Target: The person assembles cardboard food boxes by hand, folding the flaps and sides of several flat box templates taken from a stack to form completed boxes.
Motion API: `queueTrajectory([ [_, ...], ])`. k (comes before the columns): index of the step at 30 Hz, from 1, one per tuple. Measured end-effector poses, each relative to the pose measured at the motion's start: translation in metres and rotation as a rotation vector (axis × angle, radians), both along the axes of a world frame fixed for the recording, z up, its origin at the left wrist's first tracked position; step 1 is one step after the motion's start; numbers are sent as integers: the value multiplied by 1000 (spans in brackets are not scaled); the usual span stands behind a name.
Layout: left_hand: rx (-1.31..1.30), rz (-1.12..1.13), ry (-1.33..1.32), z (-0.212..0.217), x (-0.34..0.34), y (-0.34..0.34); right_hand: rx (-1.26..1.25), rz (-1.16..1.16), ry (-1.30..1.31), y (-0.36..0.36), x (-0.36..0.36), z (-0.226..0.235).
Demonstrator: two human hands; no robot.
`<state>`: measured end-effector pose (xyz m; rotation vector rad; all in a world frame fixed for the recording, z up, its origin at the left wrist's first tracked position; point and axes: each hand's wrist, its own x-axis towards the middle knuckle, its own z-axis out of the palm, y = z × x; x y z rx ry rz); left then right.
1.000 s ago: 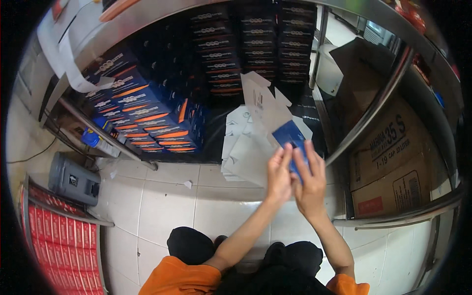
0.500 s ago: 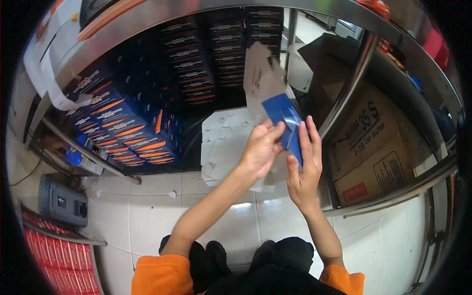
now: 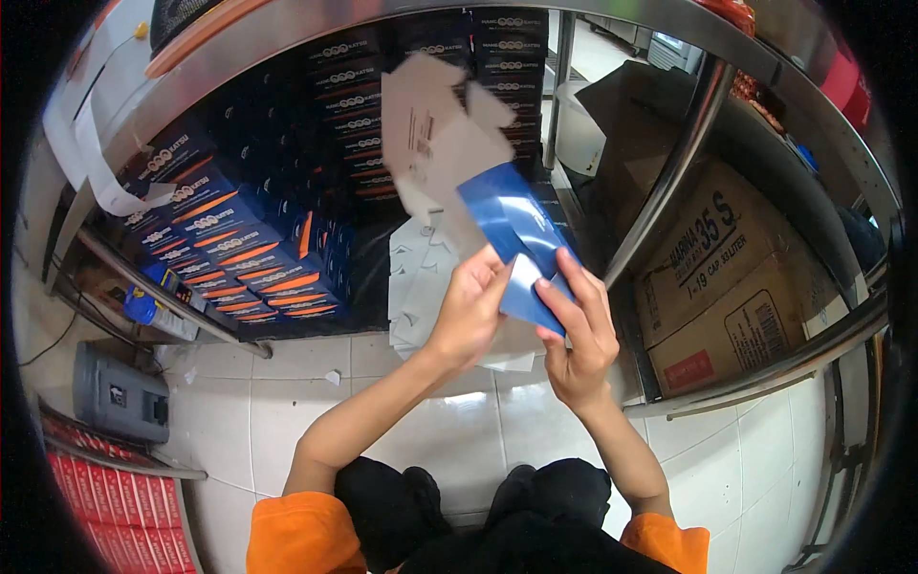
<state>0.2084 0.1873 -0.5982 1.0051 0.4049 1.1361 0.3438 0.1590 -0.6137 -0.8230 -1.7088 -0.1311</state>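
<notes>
Above the tiled floor (image 3: 459, 402), both hands hold a flat blue-and-white carton blank (image 3: 478, 182) in the air: left hand (image 3: 473, 311) fingers pinch its lower edge, right hand (image 3: 574, 330) fingers press its blue panel. It looks barely folded (flaps loose); more blanks (image 3: 416, 287) lie beneath.

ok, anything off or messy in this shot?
Slightly. A loose heap of white flat cartons lies on the tiled floor under the shelf, and paper scraps are scattered beside it. Both hands, left and right, hold a blue carton with its flaps splayed open.
</notes>
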Motion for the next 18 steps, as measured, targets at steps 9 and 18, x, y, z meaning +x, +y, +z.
queueTrajectory([
  [9, -4, 47, 29, 2, 8, -30, -76, -120, 67, -2, -15, -5],
  [18, 164, 78, 412, -19, -33, -20, -815, 214, 277, 30, 29, 22],
])
